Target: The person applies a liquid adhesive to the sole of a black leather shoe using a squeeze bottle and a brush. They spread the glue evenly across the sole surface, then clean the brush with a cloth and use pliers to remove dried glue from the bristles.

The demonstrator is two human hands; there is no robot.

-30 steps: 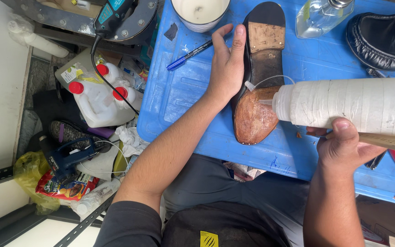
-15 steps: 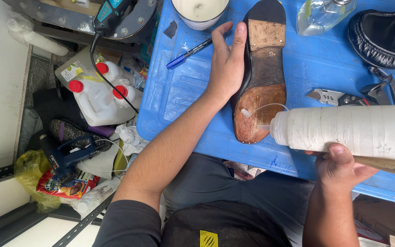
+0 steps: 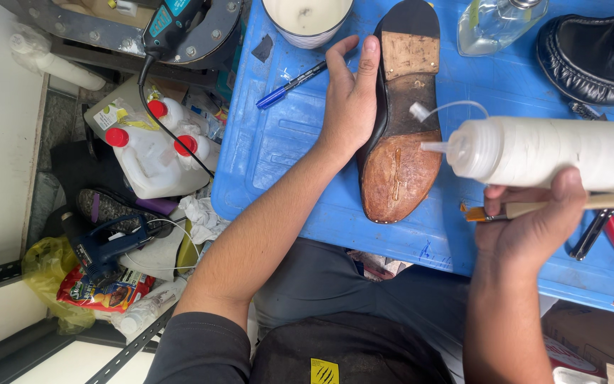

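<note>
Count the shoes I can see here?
2: a sole-up shoe under the left hand on the blue table, and a black loafer top right. Others may be out of frame.

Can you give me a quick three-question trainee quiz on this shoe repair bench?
1. True or false: the shoe lies sole up on the blue table.
2. Which hand holds the white squeeze bottle? A) left B) right C) neither
3. Fill in: with the bottle, the same hand also holds a thin ____.

Key:
1. True; the left hand steadies it by its side.
2. B; the right hand grips it, nozzle pointing at the sole.
3. Brush, with an orange tip.
</note>
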